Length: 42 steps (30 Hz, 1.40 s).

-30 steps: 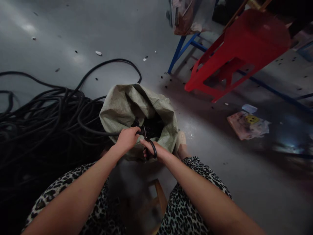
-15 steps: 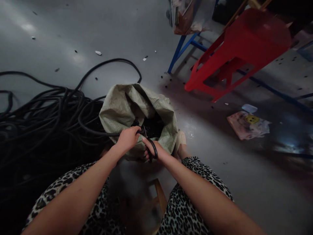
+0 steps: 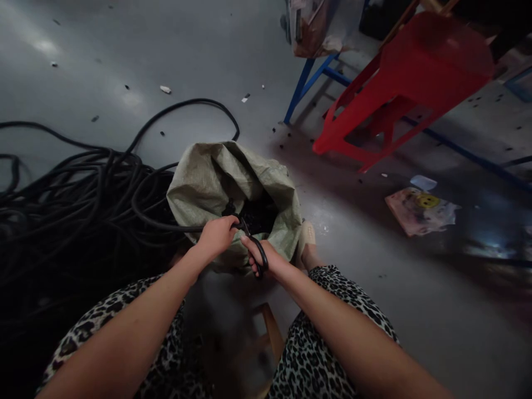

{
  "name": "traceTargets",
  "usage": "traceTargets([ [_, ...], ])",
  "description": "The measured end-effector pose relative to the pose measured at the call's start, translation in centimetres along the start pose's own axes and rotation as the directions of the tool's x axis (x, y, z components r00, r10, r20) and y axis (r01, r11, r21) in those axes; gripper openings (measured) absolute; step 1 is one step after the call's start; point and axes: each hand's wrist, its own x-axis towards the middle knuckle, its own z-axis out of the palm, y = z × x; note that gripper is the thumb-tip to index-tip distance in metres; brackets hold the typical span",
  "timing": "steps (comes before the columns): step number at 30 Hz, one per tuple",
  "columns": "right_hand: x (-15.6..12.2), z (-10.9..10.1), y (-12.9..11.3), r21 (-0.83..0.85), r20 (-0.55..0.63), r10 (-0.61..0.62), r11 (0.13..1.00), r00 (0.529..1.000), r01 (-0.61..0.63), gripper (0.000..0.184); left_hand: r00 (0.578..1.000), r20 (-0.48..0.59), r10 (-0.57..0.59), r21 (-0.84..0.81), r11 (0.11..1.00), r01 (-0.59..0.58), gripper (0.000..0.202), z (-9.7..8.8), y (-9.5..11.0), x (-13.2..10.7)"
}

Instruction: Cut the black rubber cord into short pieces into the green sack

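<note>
My left hand is closed round a black rubber hose or thick cable, near its end, over the mouth of a woven sack. In my right hand is a pair of scissors with black loop handles. Their blades point up and left, at the hose end beside my left fingers; whether they touch it I cannot make out. Inside the sack lie small dark pieces, partly in shadow.
A tangled heap of black hose covers the floor on the left, with one loop running behind the sack. To the right stand a red plastic stool and a blue metal frame. A printed plastic bag lies on the floor.
The scissor handles have come closer together in my right hand. My left hand keeps its hold on the hose at about the same place over the sack.
</note>
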Motion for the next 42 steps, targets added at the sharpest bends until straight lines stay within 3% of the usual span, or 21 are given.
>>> traceTargets([
  [12, 0.1, -0.4, 0.4, -0.082, -0.049, 0.01, 0.997, 0.999, -0.014, 0.047, 0.998, 0.052, -0.043, 0.042, 0.998, 0.04, 0.03, 0.2, -0.1, 0.2],
  [17, 0.1, -0.5, 0.5, 0.019, -0.104, 0.0, 1.0, 0.995, 0.002, 0.045, 0.998, 0.045, -0.047, 0.027, 0.999, 0.046, 0.03, 0.0, 0.0, 0.2],
  [25, 0.1, -0.5, 0.0, 0.113, 0.019, 0.021, 0.993, 1.0, -0.023, 0.04, 0.997, -0.018, -0.075, 0.027, 0.997, 0.076, 0.03, -0.5, -0.1, 0.0],
  [30, 0.5, -0.2, 0.1, -0.026, 0.032, -0.064, 0.998, 0.997, 0.065, 0.041, 0.989, -0.064, -0.136, -0.002, 0.991, 0.136, 0.029, -0.9, -0.4, -0.2],
  [37, 0.5, 0.0, 0.2, -0.247, 0.077, -0.216, 0.942, 0.973, 0.228, 0.047, 0.992, -0.103, -0.074, -0.035, 0.997, 0.071, 0.026, -0.7, -0.8, -0.3],
  [42, 0.7, 0.1, 0.0, -0.35, 0.085, -0.234, 0.903, 0.969, 0.249, 0.052, 0.995, -0.087, -0.047, -0.063, 0.997, 0.041, 0.028, -0.6, -0.8, -0.4],
])
